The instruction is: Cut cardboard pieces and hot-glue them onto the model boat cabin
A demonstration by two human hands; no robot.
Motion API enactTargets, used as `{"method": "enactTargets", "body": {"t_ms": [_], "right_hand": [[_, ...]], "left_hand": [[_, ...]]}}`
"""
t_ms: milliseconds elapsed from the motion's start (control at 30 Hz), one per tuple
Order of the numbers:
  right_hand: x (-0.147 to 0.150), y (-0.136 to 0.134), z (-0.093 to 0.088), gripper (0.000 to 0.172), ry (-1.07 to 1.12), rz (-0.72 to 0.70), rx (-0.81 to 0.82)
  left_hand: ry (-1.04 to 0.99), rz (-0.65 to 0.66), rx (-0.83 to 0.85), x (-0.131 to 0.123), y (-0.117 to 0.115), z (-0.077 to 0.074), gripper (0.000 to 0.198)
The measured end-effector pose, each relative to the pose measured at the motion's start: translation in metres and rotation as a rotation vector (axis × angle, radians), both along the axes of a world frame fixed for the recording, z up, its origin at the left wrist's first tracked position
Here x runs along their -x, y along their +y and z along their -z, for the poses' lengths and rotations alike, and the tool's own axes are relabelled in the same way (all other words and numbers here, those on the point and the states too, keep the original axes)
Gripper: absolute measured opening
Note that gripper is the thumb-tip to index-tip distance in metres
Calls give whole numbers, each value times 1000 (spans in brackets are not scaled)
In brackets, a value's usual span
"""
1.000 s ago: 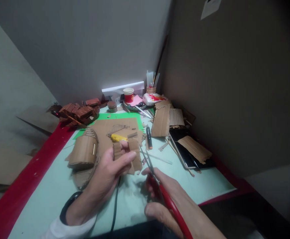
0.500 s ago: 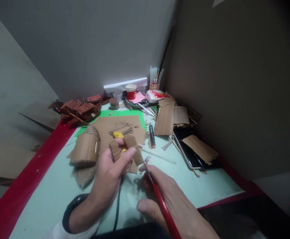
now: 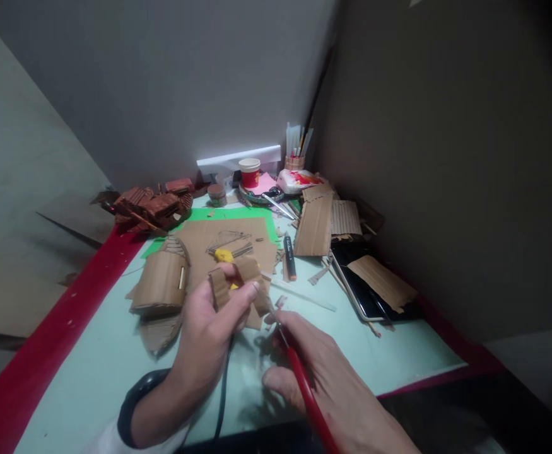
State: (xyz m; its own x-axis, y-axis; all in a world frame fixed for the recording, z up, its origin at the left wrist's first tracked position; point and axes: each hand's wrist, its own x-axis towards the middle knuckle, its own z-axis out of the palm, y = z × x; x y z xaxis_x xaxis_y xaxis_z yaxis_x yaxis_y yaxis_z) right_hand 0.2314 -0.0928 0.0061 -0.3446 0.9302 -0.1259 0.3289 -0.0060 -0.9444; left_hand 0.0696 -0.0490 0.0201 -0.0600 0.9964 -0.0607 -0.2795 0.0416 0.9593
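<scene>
My left hand [image 3: 209,331] pinches a small piece of corrugated cardboard [image 3: 247,284] above the pale green table [image 3: 91,372]. My right hand [image 3: 323,378] grips red-handled scissors [image 3: 299,378], whose blade tips meet the right edge of that piece. A black band sits on my left wrist. A black cable [image 3: 221,391] runs under my hands toward me.
A rounded cardboard model [image 3: 159,290] lies left of my hands, a yellow tool [image 3: 223,255] on a cardboard sheet behind. Red-brown painted pieces [image 3: 150,208], a red cup [image 3: 250,173], a black marker [image 3: 289,258], cardboard scraps [image 3: 316,224] and a dark tablet [image 3: 365,284] lie around.
The scissors have moved up to the cardboard piece and their blades have come together at its edge. My left hand turned the piece slightly.
</scene>
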Motion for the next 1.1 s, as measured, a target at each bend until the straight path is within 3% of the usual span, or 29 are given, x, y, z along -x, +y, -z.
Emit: {"method": "enactTargets", "body": {"t_ms": [167, 800, 1100], "right_hand": [[-1, 2, 3, 22, 45, -6, -68], [-2, 4, 1, 22, 18, -5, -36], [2, 11, 10, 25, 17, 45, -96]], "left_hand": [[-43, 32, 25, 0, 0, -3, 21], [-128, 6, 30, -3, 1, -4, 22], [-145, 54, 46, -3, 3, -5, 26]]}}
